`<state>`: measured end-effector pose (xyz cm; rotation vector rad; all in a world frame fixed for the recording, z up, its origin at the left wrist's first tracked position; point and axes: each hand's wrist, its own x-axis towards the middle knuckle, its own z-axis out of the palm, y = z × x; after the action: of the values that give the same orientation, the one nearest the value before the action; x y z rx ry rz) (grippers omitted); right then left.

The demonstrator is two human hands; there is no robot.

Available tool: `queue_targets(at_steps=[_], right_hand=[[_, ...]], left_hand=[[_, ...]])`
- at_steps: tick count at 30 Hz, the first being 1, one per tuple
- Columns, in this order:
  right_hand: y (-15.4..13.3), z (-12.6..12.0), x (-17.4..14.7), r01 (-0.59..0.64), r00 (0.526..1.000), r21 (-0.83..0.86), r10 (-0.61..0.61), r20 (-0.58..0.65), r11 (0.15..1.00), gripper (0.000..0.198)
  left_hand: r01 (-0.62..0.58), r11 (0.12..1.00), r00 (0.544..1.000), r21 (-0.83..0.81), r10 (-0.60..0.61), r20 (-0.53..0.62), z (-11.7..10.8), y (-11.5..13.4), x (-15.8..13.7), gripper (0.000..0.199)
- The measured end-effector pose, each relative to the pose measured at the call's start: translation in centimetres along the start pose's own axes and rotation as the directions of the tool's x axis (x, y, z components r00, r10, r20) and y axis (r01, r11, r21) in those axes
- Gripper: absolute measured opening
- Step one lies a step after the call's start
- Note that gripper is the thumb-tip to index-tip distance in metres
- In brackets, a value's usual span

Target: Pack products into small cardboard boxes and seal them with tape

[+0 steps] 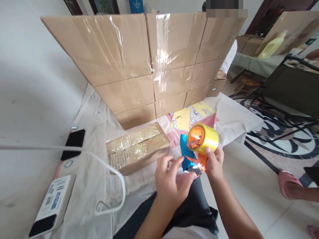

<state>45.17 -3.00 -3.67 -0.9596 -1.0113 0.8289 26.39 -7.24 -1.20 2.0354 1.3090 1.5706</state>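
My right hand (214, 163) grips a tape dispenser (202, 160) with an orange body, its thumb near the roll. A wide yellow roll of tape (211, 137) sits on its orange hub. My left hand (170, 182) is beside the dispenser's blue part (186, 152), fingers spread, its thumb tip at the grey cutting edge. Whether those fingertips touch the tape's loose end is unclear. Left of the hands, a small taped cardboard box (139, 146) lies on the cloth-covered table. Behind it stands a large wall of brown cardboard boxes (134, 89) with clear tape across it.
A white cable (122, 186) loops across the left side, near a power strip (53, 199) and a black phone-like object (73, 142). Past the stack is a person's white sleeve (230, 58). At right are a dark chair (291, 89), a yellow bottle (272, 44) and someone's pink shoe (286, 182).
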Motion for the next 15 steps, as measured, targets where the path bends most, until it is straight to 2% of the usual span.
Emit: queue_targets(at_steps=[2, 4, 7, 9, 11, 13, 14, 15], right_hand=[[-0.7, 0.4, -1.7, 0.055, 0.998, -0.049, -0.053, 0.027, 0.997, 0.028], [-0.5, 0.5, -2.5, 0.116, 0.993, -0.151, -0.113, 0.033, 0.982, 0.039], [0.9, 0.0, -1.9, 0.236, 0.968, -0.374, -0.252, 0.006, 0.897, 0.063], [1.6, -0.7, -0.4, 0.290, 0.939, -0.470, -0.344, -0.030, 0.834, 0.069], [1.6, -1.0, 1.4, 0.256, 0.907, -0.525, -0.389, -0.159, 0.812, 0.071], [1.0, -0.7, 3.0, 0.164, 0.847, -0.506, -0.384, -0.368, 0.847, 0.065], [0.6, -0.4, 3.5, 0.123, 0.815, -0.434, -0.340, -0.468, 0.893, 0.060], [0.1, 0.0, 3.8, 0.090, 0.810, -0.318, -0.255, -0.527, 0.944, 0.054]], left_hand=[[0.156, 0.979, 0.979, -0.130, -0.136, 0.151, 2.3, 0.9, -0.3, 0.023], [0.268, 0.936, 0.952, -0.228, -0.220, 0.215, 3.4, 1.2, -0.6, 0.020], [0.330, 0.899, 0.938, -0.288, -0.278, 0.206, 3.3, 1.2, -1.1, 0.028], [0.327, 0.898, 0.938, -0.294, -0.271, 0.215, 2.8, 1.2, -1.4, 0.030], [0.330, 0.893, 0.929, -0.307, -0.249, 0.274, 2.4, 1.1, -1.5, 0.028], [0.374, 0.872, 0.899, -0.314, -0.259, 0.353, 2.5, 0.7, -1.7, 0.024], [0.398, 0.867, 0.883, -0.301, -0.273, 0.382, 2.7, 0.4, -1.8, 0.021], [0.412, 0.870, 0.869, -0.272, -0.284, 0.406, 3.0, 0.2, -2.1, 0.019]])
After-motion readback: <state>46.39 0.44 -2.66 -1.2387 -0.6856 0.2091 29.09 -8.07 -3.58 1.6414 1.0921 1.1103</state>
